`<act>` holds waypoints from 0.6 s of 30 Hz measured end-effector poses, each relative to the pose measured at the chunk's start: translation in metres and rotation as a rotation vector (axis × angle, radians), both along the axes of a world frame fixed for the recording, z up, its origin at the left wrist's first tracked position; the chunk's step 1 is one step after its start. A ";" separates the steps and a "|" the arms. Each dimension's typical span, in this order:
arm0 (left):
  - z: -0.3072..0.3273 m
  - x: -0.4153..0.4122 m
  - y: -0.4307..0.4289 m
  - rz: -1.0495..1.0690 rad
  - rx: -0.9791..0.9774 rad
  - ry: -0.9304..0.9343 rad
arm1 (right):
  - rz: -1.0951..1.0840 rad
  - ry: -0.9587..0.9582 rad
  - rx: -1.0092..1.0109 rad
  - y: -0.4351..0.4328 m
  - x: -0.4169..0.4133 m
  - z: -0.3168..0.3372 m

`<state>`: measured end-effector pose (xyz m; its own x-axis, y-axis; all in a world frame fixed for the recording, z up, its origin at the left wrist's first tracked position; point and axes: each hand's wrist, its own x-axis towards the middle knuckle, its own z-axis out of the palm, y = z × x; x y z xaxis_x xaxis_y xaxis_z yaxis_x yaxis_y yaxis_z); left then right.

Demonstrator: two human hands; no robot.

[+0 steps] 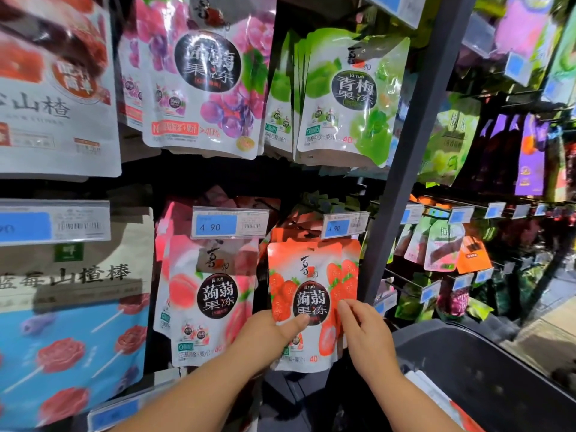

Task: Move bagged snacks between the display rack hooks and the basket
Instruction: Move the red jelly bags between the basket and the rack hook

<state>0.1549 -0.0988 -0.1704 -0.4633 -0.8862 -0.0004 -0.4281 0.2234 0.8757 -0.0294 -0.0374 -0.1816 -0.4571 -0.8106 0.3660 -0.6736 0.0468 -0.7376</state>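
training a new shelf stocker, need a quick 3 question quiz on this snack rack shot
1. True or false: the left hand grips the strawberry bag with its thumb on the front.
2. Which bag is directly left of the strawberry bag? A) grape bag B) peach bag C) green plum bag
3. Fill in: the price tag above the peach bag reads ____.

Key: 1 true; 2 B; 3 "4 90".
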 end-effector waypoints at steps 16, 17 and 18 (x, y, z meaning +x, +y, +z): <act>0.005 -0.042 -0.025 0.089 0.003 -0.017 | -0.095 -0.357 -0.036 -0.013 -0.003 0.008; 0.004 -0.044 -0.026 0.107 -0.005 -0.014 | -0.099 -0.367 -0.047 -0.013 -0.002 0.009; 0.003 -0.045 -0.026 0.126 -0.013 -0.015 | -0.103 -0.374 -0.056 -0.014 -0.002 0.009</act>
